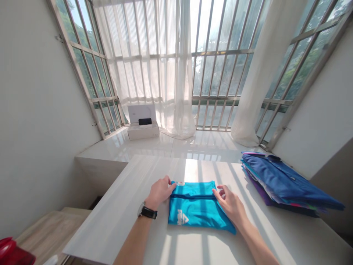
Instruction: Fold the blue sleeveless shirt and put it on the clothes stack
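Note:
A bright blue sports shirt [197,211], folded into a flat rectangle, lies on the white table. White lettering and a triangular logo mark its lower left, and a dark fold line crosses its upper part. My left hand [160,192], wearing a black-strapped watch [147,211] on the wrist, pinches the upper left corner, thumb on top of the cloth. At the upper right edge rests my right hand [230,202], its thumb touching the cloth and its fingers curved and apart. The shirt's lower right corner sticks out in a point.
A stack of folded clothes [284,184], dark blue on top, lies at the table's right. Behind the white table [132,184] is a glossy window ledge [176,147] with an open white box [143,130] holding a dark phone-like object. Something red [15,252] shows at lower left.

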### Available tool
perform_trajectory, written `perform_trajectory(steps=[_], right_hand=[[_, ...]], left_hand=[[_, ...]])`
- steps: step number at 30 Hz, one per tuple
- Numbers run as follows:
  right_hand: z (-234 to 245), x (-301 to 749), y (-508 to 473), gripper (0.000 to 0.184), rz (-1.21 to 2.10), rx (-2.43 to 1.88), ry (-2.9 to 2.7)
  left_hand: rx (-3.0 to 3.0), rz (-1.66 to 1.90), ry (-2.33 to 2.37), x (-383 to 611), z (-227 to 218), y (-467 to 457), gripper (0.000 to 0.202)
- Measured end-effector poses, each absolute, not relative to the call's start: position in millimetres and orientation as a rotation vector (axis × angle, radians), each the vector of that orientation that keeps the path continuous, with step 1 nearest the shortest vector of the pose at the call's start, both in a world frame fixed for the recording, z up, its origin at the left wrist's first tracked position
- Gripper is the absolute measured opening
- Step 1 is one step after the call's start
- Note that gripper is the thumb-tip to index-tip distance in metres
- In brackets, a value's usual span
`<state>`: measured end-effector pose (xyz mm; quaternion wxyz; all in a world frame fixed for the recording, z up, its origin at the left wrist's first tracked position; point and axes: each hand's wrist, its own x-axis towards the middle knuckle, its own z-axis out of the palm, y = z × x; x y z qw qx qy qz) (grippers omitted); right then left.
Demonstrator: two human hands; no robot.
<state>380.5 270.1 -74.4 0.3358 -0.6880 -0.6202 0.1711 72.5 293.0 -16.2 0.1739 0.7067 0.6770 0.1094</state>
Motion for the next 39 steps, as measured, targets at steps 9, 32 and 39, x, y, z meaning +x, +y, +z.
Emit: perform_trajectory(steps=[9,32,39], right_hand=[[-89,388,283,0.050,0.531,-1.775,-1.546],[-85,383,291,0.050,0.637,-1.595,-1.542],[-86,384,287,0.048,0.633,-1.593,-1.534]], left_hand=[[1.911,0.621,1.689,81,-33,297,0.024],[1.509,0.786,1.243,83,-55,314,0.029],[1.431,0.761,1.270,80,-55,315,0.032]])
